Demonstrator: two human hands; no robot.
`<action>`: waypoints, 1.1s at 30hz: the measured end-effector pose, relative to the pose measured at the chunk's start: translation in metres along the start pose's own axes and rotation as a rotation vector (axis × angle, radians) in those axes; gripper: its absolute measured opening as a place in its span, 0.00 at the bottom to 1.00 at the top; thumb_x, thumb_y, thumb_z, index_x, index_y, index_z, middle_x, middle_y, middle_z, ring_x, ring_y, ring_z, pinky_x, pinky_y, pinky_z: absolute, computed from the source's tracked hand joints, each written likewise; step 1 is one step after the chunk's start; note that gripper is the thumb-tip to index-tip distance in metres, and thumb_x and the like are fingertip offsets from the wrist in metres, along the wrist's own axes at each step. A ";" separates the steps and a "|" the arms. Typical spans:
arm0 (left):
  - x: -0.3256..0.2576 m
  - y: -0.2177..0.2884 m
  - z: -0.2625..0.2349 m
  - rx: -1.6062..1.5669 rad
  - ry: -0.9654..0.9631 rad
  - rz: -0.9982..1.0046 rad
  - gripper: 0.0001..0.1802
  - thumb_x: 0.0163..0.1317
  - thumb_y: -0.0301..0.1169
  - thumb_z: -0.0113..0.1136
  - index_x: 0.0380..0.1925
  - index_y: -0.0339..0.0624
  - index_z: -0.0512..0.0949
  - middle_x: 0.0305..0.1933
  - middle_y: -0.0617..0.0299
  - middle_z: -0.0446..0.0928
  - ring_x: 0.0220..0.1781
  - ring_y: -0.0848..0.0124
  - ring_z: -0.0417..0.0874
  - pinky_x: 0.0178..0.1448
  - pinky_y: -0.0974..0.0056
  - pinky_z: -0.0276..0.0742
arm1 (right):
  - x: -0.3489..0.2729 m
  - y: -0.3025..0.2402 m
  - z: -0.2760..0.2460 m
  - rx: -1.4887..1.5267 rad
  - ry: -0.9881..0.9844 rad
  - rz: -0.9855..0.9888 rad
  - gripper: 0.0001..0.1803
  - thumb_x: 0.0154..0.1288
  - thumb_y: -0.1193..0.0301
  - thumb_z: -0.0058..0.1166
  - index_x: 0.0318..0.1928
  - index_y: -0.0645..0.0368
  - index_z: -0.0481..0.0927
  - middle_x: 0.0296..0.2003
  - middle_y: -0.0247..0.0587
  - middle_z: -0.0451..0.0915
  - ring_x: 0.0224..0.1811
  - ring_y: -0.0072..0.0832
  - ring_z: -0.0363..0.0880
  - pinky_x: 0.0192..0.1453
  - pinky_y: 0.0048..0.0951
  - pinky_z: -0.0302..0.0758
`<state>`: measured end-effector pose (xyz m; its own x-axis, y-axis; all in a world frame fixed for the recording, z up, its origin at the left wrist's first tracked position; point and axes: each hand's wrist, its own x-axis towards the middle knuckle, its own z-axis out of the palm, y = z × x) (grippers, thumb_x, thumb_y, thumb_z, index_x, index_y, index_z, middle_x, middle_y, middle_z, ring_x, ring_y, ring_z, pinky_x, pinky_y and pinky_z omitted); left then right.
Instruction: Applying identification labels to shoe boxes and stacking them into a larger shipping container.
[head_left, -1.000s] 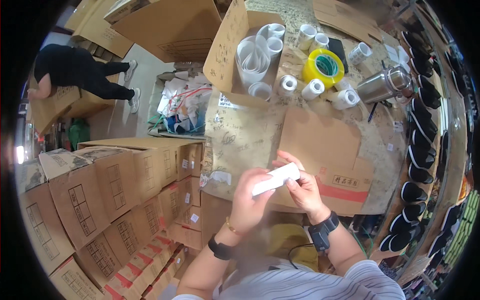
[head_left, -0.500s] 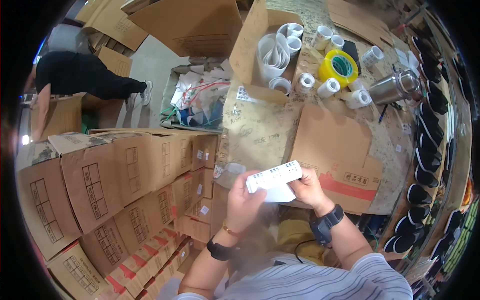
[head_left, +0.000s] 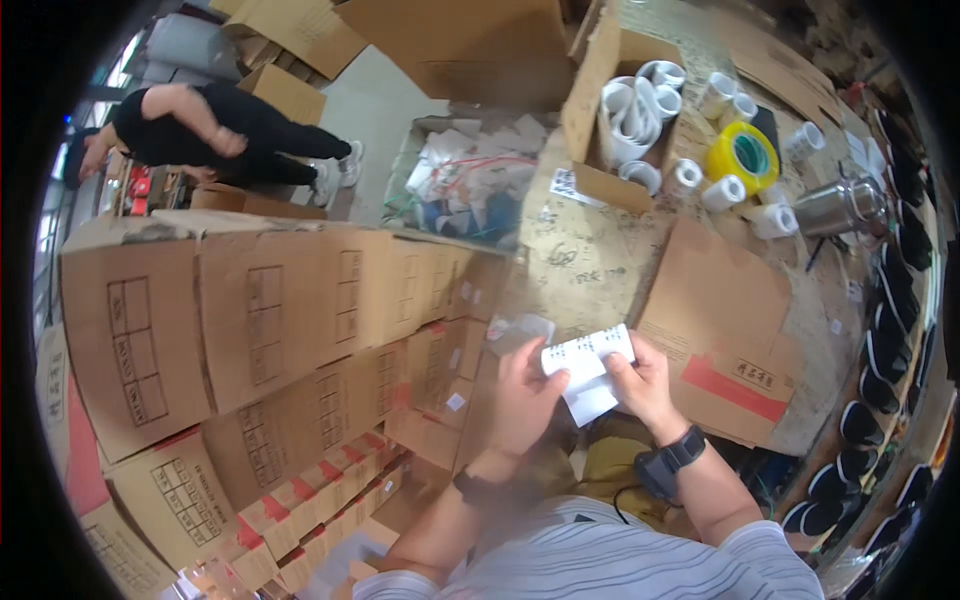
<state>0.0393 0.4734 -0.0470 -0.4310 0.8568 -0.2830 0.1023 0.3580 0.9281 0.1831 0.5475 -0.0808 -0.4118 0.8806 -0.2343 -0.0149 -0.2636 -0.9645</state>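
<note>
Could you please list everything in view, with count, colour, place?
Label roll: one, white, near centre
Table: one, pale, ahead
Other rolls: several, white, tabletop
Tape: one, yellow, among them
Open carton: one, brown, tabletop
Flat cardboard: one, brown, tabletop
Flask: one, silver, tabletop
Stacked cartons: many, brown, left
Scraps: many, whitish, upper centre
Shoes: many, black, far right
Another person: one, dark clothes, upper left
Wristbands: two, black, lower centre
Left hand: one, label roll's left end
Right hand: one, label roll's right end

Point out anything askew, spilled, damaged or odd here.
The white strip in the open box stands out: its loops are loose and uneven, unlike the tightly wound rolls on the worktop, which bears dark scrawls.
</note>
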 end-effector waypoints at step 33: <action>-0.131 -0.016 -0.096 -0.467 0.331 -0.419 0.22 0.53 0.23 0.59 0.49 0.33 0.69 0.43 0.60 0.75 0.43 0.73 0.76 0.47 0.70 0.73 | -0.030 -0.017 0.109 -0.225 -0.784 0.486 0.10 0.60 0.68 0.53 0.32 0.64 0.77 0.35 0.39 0.76 0.36 0.20 0.72 0.36 0.21 0.70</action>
<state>0.0079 0.3197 -0.0010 -0.6075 0.4976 -0.6192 -0.4949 0.3726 0.7850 0.0967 0.4830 -0.0441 -0.8225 0.1575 -0.5466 0.4612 -0.3777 -0.8029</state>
